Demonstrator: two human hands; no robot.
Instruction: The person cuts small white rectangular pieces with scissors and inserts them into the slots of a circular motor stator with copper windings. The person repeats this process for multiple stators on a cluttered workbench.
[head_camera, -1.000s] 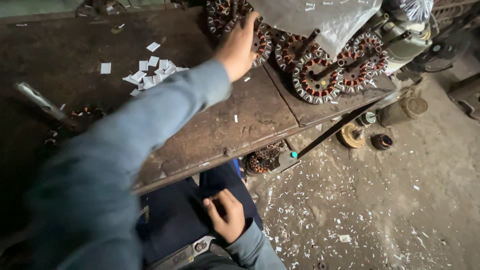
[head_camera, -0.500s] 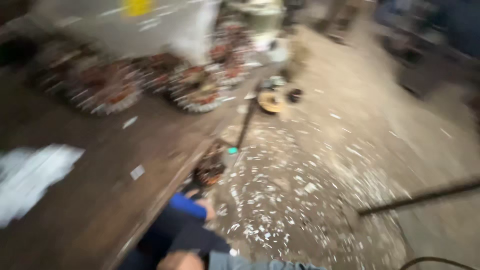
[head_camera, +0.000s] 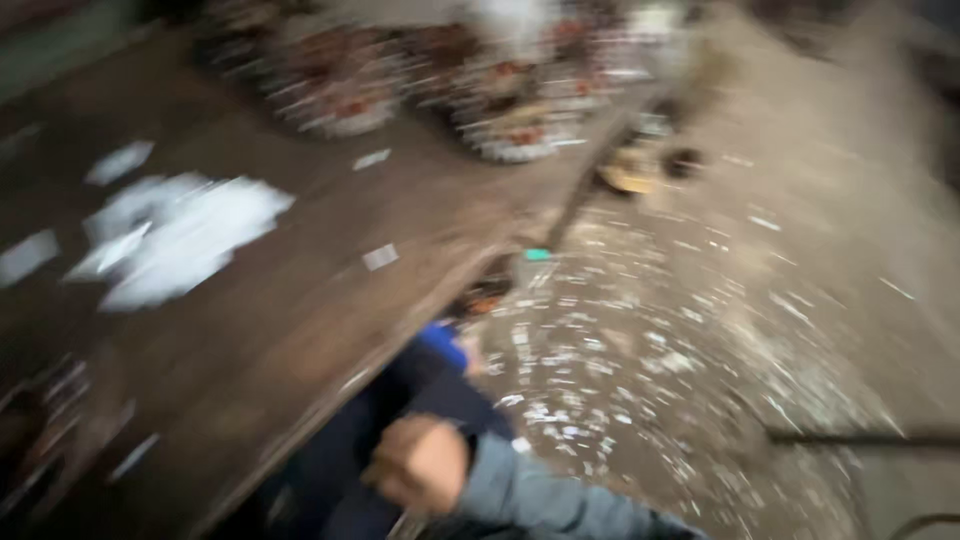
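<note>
— Low in the view, what is the right hand (head_camera: 425, 465) doing?

— It is resting curled over the dark lap in a grey sleeve; blur is hiding whether its grip is holding anything, so I cannot tell. The left hand is staying out of sight.

— What is lying around it?

— A brown table (head_camera: 300, 300) is running just beside it, carrying white paper scraps (head_camera: 180, 235) and, at its far end, round wound coils (head_camera: 345, 95). On the right, pale bits are littering the floor (head_camera: 700, 330).
</note>
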